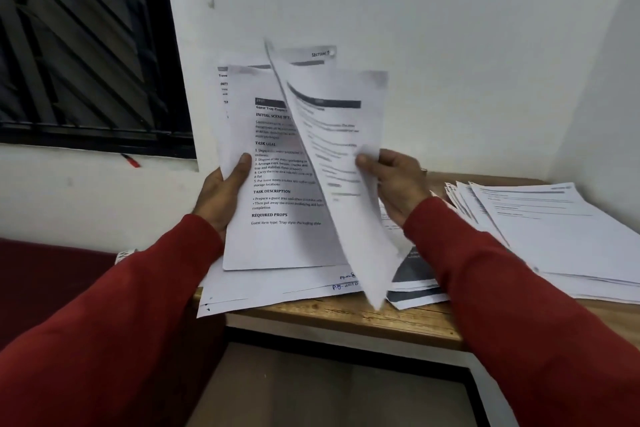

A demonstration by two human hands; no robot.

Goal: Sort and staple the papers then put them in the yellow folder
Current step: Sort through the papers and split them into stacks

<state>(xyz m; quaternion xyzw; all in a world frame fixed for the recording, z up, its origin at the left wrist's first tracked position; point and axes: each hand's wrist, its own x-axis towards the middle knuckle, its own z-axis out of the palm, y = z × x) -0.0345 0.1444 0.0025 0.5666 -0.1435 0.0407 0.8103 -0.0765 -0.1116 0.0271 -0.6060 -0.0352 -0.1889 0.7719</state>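
My left hand (221, 194) grips the left edge of a bundle of printed papers (277, 236), held upright above the desk with the thumb across the front page. My right hand (394, 184) pinches one loose sheet (332, 156), lifted and curled away from the bundle's front, blurred. Under the bundle several more sheets (277, 291) lie flat at the desk's left corner, some hanging over the edge. A fanned stack of papers (554, 239) lies on the desk at the right. No stapler or yellow folder is in sight.
The wooden desk (346, 315) stands against a white wall in a corner. A dark barred window (86, 45) is at the upper left, with a red pen (131, 160) on its sill. A dark red seat (52, 281) is at the left.
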